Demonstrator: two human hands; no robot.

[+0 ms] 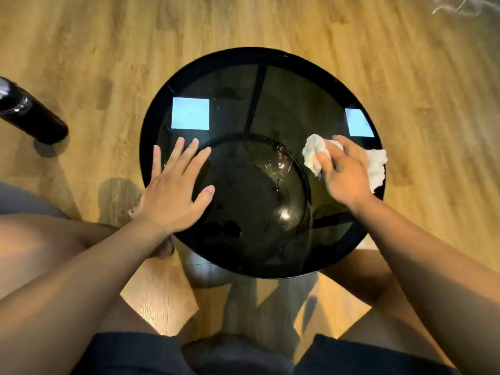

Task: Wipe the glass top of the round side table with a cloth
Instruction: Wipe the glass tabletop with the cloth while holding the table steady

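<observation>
A round dark glass tabletop [270,85] fills the frame's centre, seen from above; the left hand [173,190] lies flat on its left side, fingers straight and spread, holding nothing; the right hand [345,173] grips a crumpled white cloth [315,151] against the glass at centre right; a black bottle [29,115] stands on the wooden floor [108,50] at far left.

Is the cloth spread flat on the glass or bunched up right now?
Bunched up. The white cloth is crumpled under the right hand, with wrinkled lumps sticking out on either side of it, not lying flat.
</observation>
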